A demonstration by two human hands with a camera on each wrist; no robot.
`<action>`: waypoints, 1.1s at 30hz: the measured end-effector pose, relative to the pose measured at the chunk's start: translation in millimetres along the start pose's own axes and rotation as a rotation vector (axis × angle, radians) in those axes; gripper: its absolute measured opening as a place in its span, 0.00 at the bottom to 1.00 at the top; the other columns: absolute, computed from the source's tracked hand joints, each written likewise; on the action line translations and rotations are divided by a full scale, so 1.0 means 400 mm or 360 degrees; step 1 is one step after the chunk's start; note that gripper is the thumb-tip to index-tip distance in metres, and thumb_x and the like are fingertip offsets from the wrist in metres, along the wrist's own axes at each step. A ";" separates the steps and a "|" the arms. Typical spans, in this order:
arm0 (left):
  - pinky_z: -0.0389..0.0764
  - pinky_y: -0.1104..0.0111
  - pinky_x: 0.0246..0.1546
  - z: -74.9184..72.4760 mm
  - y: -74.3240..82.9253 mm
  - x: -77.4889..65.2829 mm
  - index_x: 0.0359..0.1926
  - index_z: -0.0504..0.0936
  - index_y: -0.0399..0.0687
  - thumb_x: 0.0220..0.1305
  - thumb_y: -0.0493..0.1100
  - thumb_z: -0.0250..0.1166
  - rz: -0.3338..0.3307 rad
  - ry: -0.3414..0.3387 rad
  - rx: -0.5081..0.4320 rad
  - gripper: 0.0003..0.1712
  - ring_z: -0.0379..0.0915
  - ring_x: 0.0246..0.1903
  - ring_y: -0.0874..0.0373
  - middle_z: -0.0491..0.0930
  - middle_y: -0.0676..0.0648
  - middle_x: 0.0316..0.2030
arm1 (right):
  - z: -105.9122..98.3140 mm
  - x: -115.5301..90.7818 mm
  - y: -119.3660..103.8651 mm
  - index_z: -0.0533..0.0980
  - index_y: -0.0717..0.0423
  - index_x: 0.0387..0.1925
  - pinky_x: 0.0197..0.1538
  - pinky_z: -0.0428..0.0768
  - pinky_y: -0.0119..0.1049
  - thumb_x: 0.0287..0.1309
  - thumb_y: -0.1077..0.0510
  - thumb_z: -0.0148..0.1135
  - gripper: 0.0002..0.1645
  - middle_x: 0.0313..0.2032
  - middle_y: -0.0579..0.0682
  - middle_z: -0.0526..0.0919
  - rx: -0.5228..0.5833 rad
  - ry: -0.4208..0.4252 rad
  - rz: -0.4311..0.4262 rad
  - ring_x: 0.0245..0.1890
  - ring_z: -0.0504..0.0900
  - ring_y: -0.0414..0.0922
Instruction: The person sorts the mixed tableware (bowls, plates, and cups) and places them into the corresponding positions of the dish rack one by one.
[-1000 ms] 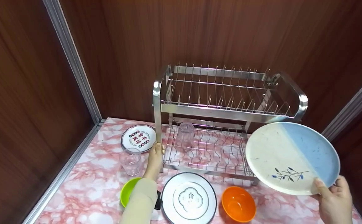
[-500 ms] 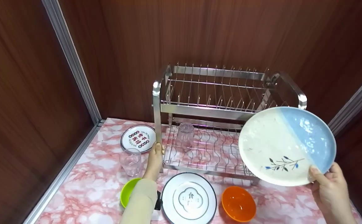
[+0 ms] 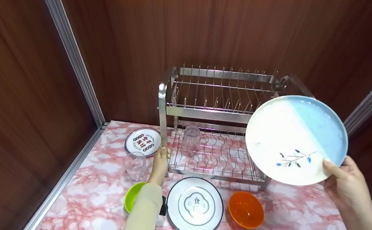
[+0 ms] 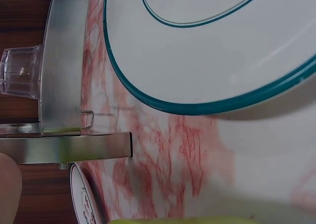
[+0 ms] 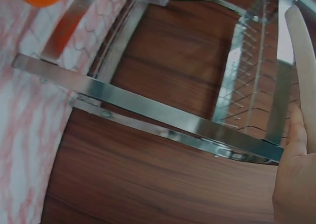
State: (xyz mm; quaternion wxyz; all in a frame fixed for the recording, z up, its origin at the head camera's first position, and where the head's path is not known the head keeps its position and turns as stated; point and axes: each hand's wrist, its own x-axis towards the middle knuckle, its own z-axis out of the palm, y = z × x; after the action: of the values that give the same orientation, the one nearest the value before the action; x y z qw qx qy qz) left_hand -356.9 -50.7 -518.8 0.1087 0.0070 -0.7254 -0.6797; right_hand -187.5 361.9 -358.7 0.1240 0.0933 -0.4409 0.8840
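Observation:
A large round plate (image 3: 281,134), cream and light blue with a leafy twig drawn on it, is held up at the right in the head view. My right hand (image 3: 348,179) pinches its lower right rim, thumb on the face and fingers behind. The plate overlaps the right end of a two-tier steel dish rack (image 3: 208,111). My left hand (image 3: 161,159) grips the rack's front left post, low down; its far fingers are hidden. On the rack's lower tier stands a clear glass (image 3: 191,139). The right wrist view shows the plate edge-on (image 5: 302,61) beside the upper tier.
A white plate with a dark rim (image 3: 194,204) lies before the rack, an orange bowl (image 3: 246,209) to its right. Left of the rack are a small plate with red characters (image 3: 143,142), a clear cup (image 3: 135,167) and a green bowl (image 3: 131,198), partly behind my left sleeve.
My right hand has raised the cream and blue plate, from beside the lower tier to the upper tier's front right corner. My left hand has stayed on the rack post.

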 end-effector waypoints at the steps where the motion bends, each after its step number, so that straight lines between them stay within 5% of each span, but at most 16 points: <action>1: 0.62 0.69 0.36 0.000 -0.001 0.000 0.33 0.65 0.37 0.65 0.55 0.35 -0.0006 -0.0001 0.0006 0.25 0.59 0.25 0.60 0.62 0.53 0.22 | 0.004 0.002 -0.008 0.65 0.59 0.44 0.27 0.79 0.43 0.59 0.75 0.37 0.16 0.32 0.60 0.82 -0.0002 0.0005 0.0014 0.27 0.83 0.52; 7: 0.63 0.69 0.36 -0.003 -0.006 0.006 0.35 0.65 0.36 0.63 0.58 0.34 -0.0015 0.0000 0.0033 0.28 0.59 0.25 0.60 0.62 0.53 0.23 | 0.026 0.024 -0.042 0.67 0.61 0.43 0.26 0.79 0.41 0.58 0.75 0.37 0.15 0.31 0.61 0.82 0.0017 -0.0002 0.0072 0.27 0.83 0.52; 13: 0.62 0.70 0.35 -0.004 -0.002 0.007 0.33 0.65 0.36 0.67 0.49 0.36 -0.0041 -0.0020 -0.0021 0.21 0.58 0.25 0.60 0.62 0.50 0.23 | 0.043 0.055 -0.065 0.69 0.62 0.40 0.20 0.77 0.35 0.59 0.74 0.39 0.14 0.29 0.61 0.82 0.0003 0.0022 0.0152 0.24 0.83 0.51; 20: 0.61 0.70 0.35 -0.009 0.066 -0.032 0.27 0.64 0.45 0.67 0.45 0.36 -0.0027 -0.0014 -0.0043 0.15 0.58 0.26 0.57 0.62 0.48 0.22 | 0.061 0.102 -0.100 0.70 0.64 0.38 0.28 0.79 0.42 0.57 0.75 0.41 0.13 0.30 0.62 0.82 0.0121 0.0094 0.0175 0.28 0.83 0.53; 27: 0.61 0.70 0.33 -0.006 0.011 -0.001 0.27 0.65 0.46 0.66 0.49 0.36 -0.0011 -0.0023 -0.0047 0.17 0.58 0.25 0.59 0.62 0.50 0.22 | 0.087 0.142 -0.141 0.69 0.62 0.35 0.22 0.78 0.43 0.55 0.73 0.47 0.08 0.27 0.59 0.82 0.0007 0.0250 0.0156 0.24 0.83 0.52; 33: 0.62 0.70 0.35 0.000 -0.015 0.006 0.33 0.65 0.37 0.65 0.54 0.35 -0.0032 -0.0013 -0.0013 0.24 0.58 0.25 0.61 0.62 0.53 0.22 | 0.106 0.175 -0.166 0.68 0.60 0.33 0.21 0.78 0.44 0.52 0.73 0.50 0.08 0.25 0.57 0.82 -0.0047 0.0344 0.0076 0.23 0.83 0.52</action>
State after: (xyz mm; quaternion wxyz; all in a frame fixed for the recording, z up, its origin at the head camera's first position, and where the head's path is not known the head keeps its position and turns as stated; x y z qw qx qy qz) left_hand -360.2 -51.7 -524.5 0.0989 0.0109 -0.7229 -0.6837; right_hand -231.8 375.8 -264.2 0.1510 -0.0150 -0.4401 0.8850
